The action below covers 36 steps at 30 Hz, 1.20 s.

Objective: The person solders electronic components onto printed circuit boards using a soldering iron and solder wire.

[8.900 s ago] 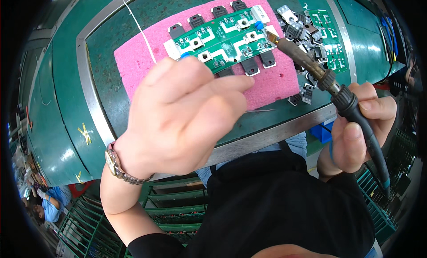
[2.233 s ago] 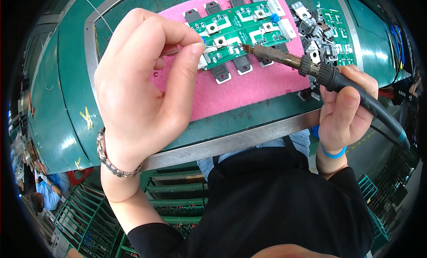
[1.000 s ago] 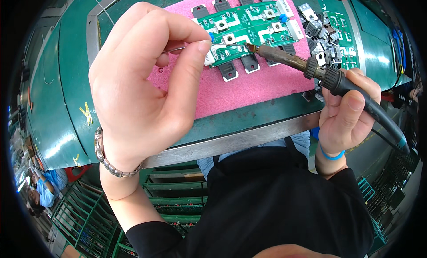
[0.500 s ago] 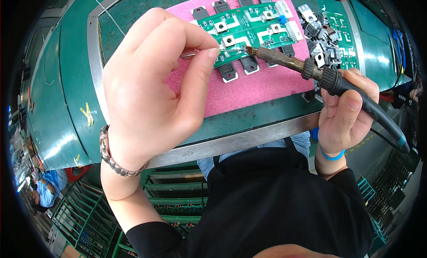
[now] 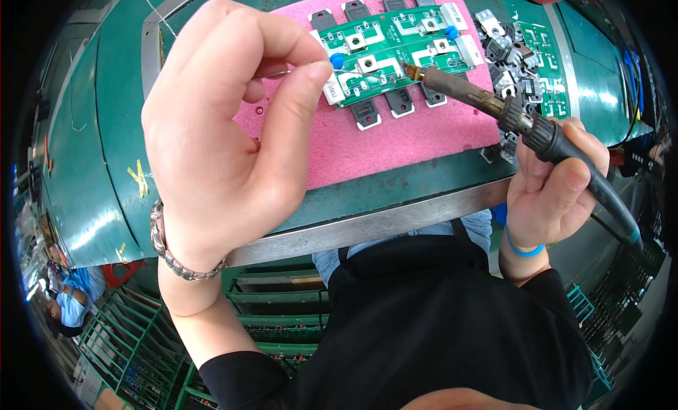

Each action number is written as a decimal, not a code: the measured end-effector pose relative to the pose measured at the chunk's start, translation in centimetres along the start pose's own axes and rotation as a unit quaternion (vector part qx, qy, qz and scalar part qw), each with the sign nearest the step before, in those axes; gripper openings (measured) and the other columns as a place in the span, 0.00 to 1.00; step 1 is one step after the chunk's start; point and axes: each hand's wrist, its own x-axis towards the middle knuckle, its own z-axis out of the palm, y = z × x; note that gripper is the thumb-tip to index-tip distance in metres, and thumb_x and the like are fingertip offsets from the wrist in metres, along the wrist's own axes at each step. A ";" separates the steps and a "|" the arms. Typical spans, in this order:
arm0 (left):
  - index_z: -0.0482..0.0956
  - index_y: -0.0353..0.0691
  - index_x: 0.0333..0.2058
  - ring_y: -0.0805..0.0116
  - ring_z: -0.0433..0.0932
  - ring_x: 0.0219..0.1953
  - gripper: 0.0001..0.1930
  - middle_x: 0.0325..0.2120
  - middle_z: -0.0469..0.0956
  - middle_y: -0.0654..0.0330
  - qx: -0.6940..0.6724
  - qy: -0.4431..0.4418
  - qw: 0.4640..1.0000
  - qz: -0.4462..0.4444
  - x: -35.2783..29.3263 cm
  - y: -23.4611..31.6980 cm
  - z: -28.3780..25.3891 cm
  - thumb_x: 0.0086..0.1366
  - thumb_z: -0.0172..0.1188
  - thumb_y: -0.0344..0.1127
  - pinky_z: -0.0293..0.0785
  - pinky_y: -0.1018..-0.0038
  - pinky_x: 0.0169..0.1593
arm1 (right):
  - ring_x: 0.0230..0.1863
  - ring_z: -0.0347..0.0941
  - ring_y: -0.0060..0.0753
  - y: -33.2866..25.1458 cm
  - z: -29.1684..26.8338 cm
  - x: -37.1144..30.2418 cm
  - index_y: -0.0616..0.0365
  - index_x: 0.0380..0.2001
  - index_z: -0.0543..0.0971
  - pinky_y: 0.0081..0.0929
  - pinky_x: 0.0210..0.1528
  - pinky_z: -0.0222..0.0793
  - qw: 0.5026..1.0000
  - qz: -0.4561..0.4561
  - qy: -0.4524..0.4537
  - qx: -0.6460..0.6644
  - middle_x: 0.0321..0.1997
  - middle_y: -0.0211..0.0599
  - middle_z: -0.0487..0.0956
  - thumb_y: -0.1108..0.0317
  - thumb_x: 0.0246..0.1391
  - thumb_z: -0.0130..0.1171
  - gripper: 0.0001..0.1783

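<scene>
A green circuit board [image 5: 388,50] lies on a pink foam pad [image 5: 417,138], with black flat-tabbed components [image 5: 399,101] sticking out along both long edges. It also bears white blocks and blue round parts. My right hand [image 5: 554,187] grips a soldering iron [image 5: 487,103] by its black handle. The iron's tip sits over the middle of the board; whether it touches cannot be made out. My left hand [image 5: 240,120], at the board's left end, pinches a thin silvery solder wire [image 5: 357,72] between thumb and forefinger. The wire's free end reaches over the board, apart from the tip.
A heap of loose black and silver components [image 5: 512,64] lies right of the pad, beside another green board [image 5: 554,78]. A metal edge strip [image 5: 367,223] borders the green worktop near me. Green wire racks [image 5: 134,343] stand below; another person [image 5: 74,300] is at far left.
My left hand has drawn back left with the wire, uncovering the board's left end. The iron has shifted slightly right and its tip has come away from the wire.
</scene>
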 end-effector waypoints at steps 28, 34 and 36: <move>0.76 0.33 0.33 0.81 0.66 0.29 0.02 0.30 0.72 0.66 -0.001 0.026 1.000 -0.011 0.0 0.1 0.5 0.61 0.59 0.22 0.61 0.85 0.34 | 0.27 0.63 0.15 -0.2 0.4 0.2 0.68 0.46 0.68 0.12 0.30 0.64 0.997 0.013 -0.071 -0.033 0.37 0.40 0.70 0.54 0.64 0.53 0.23; 0.74 0.33 0.32 0.80 0.65 0.29 0.02 0.29 0.71 0.66 -0.037 0.029 0.998 -0.045 -0.1 -0.1 -0.3 0.62 0.58 0.22 0.61 0.84 0.34 | 0.25 0.61 0.14 0.0 -0.1 -0.1 0.68 0.47 0.68 0.12 0.28 0.62 0.997 -0.006 -0.052 -0.059 0.34 0.39 0.70 0.53 0.65 0.49 0.24; 0.74 0.33 0.31 0.80 0.65 0.29 0.02 0.29 0.71 0.66 0.036 -0.014 0.999 -0.034 0.1 0.0 -0.6 0.61 0.58 0.22 0.61 0.83 0.34 | 0.27 0.67 0.18 -0.5 0.5 -0.2 0.68 0.44 0.70 0.13 0.30 0.60 0.998 0.034 0.040 0.032 0.26 0.32 0.72 0.49 0.60 0.56 0.27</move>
